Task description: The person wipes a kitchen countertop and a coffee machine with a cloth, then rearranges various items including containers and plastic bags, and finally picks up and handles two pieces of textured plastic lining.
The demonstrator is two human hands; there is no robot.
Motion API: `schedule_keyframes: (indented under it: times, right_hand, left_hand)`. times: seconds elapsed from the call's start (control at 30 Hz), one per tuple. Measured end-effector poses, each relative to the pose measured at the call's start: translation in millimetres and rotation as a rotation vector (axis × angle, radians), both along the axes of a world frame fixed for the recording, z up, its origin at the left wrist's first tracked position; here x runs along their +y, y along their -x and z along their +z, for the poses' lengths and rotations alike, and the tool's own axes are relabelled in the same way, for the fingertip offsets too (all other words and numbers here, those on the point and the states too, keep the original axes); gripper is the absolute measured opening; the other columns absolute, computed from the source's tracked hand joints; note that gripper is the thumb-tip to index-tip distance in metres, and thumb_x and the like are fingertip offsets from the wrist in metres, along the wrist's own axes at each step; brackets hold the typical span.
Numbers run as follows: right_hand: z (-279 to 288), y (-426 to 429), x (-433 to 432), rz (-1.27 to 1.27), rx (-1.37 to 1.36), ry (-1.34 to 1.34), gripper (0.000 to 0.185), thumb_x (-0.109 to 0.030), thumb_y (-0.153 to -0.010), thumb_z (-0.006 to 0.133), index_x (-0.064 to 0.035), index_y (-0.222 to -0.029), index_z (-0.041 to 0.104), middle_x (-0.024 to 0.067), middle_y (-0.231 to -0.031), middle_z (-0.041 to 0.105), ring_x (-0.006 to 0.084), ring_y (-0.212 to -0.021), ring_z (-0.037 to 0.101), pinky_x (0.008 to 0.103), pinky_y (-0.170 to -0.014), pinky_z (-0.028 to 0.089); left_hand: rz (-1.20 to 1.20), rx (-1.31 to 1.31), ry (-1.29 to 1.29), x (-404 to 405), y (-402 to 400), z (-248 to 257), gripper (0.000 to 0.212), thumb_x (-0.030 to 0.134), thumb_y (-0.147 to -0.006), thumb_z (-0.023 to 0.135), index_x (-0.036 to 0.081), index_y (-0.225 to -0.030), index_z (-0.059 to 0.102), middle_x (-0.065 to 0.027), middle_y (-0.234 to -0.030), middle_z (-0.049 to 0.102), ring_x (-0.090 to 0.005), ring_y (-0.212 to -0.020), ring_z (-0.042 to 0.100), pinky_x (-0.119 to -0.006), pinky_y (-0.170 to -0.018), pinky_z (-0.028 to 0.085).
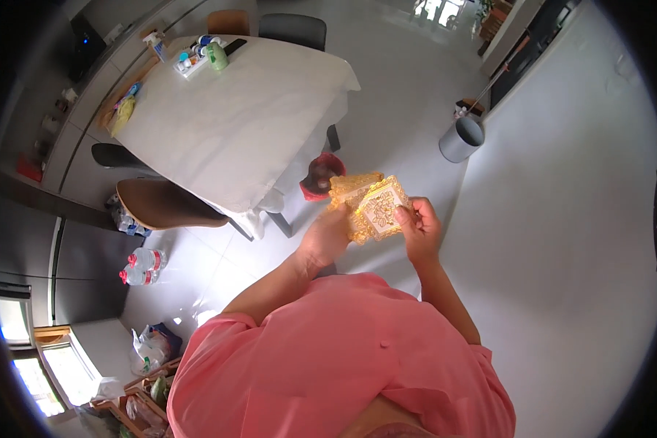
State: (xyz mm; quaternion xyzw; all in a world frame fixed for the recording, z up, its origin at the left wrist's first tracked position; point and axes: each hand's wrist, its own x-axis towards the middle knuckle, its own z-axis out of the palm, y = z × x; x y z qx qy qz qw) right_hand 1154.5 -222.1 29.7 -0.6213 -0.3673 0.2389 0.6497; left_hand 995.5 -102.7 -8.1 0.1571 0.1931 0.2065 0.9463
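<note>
Several square, gold-edged ornamental pieces with scalloped rims are in my two hands, in front of my chest. My left hand (328, 232) grips a stack of gold pieces (355, 183) at its lower left side. My right hand (420, 222) pinches the right edge of a white square with a gold floral pattern (384, 209), thumb on its face. This square overlaps the others, and its left side lies against them. Most of the left fingers are hidden behind the stack.
A cloth-covered table (224, 120) stands ahead to the left, with bottles near its far end. Beside it are a brown chair (169, 205) and a red-lined bin (322, 178). A grey bin (462, 140) stands by the white wall (558, 191) on the right. Water bottles (145, 265) stand on the floor.
</note>
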Motion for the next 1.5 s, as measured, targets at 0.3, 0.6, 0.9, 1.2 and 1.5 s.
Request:
schedule_keyframes:
  times: [0.3, 0.6, 0.9, 1.2, 1.5]
  right_hand:
    - [17.9, 11.7, 45.3, 0.011, -0.317, -0.025, 0.014, -0.003, -0.084, 0.066, -0.0013, -0.094, 0.057, 0.0077, -0.109, 0.060, 0.0139, -0.092, 0.056, 0.0260, -0.078, 0.046]
    - [32.7, 28.2, 85.0, -0.003, -0.960, -0.138, 0.020, 0.003, -0.074, 0.069, -0.0053, -0.087, 0.056, 0.0083, -0.099, 0.059, 0.0259, -0.088, 0.054, 0.0337, -0.074, 0.045]
    - [27.5, 31.3, 112.9, 0.006, -1.023, -0.202, 0.025, 0.001, -0.075, 0.069, -0.0061, -0.095, 0.057, 0.0072, -0.089, 0.060, 0.0253, -0.081, 0.054, 0.0358, -0.073, 0.043]
    - [24.2, 25.2, 133.8, -0.041, -0.876, -0.112, 0.028, -0.001, -0.077, 0.071, -0.0022, -0.099, 0.054, 0.0101, -0.089, 0.059, 0.0259, -0.079, 0.054, 0.0348, -0.070, 0.045]
    - [16.2, 18.0, 148.3, -0.065, -0.829, -0.049, 0.021, -0.003, -0.076, 0.070, -0.0045, -0.090, 0.055, 0.0081, -0.087, 0.061, 0.0263, -0.077, 0.055, 0.0360, -0.070, 0.044]
  left_hand:
    - [-0.019, -0.162, -0.060, 27.6, 2.3, 39.6, 0.056, 0.036, -0.093, 0.052, 0.010, -0.140, 0.036, -0.0070, -0.138, 0.045, -0.0250, -0.131, 0.039, -0.043, -0.110, 0.027]
    - [0.071, -0.272, 0.037, 59.5, 17.9, 35.6, 0.052, 0.029, -0.093, 0.050, 0.007, -0.138, 0.037, -0.0109, -0.137, 0.047, -0.0275, -0.129, 0.043, -0.043, -0.110, 0.030]
    - [0.132, -0.311, 0.064, 81.7, 26.0, 27.5, 0.051, 0.029, -0.093, 0.049, 0.005, -0.137, 0.039, -0.0114, -0.138, 0.046, -0.0272, -0.129, 0.042, -0.042, -0.110, 0.030]
    - [0.083, -0.284, 0.024, 101.3, 26.6, 33.3, 0.054, 0.034, -0.093, 0.049, 0.008, -0.138, 0.039, -0.0099, -0.139, 0.046, -0.0268, -0.130, 0.041, -0.044, -0.110, 0.028]
    - [0.100, -0.281, 0.065, 117.8, 21.8, 33.9, 0.058, 0.042, -0.095, 0.045, 0.009, -0.142, 0.035, -0.0094, -0.141, 0.044, -0.0264, -0.131, 0.040, -0.044, -0.110, 0.029]
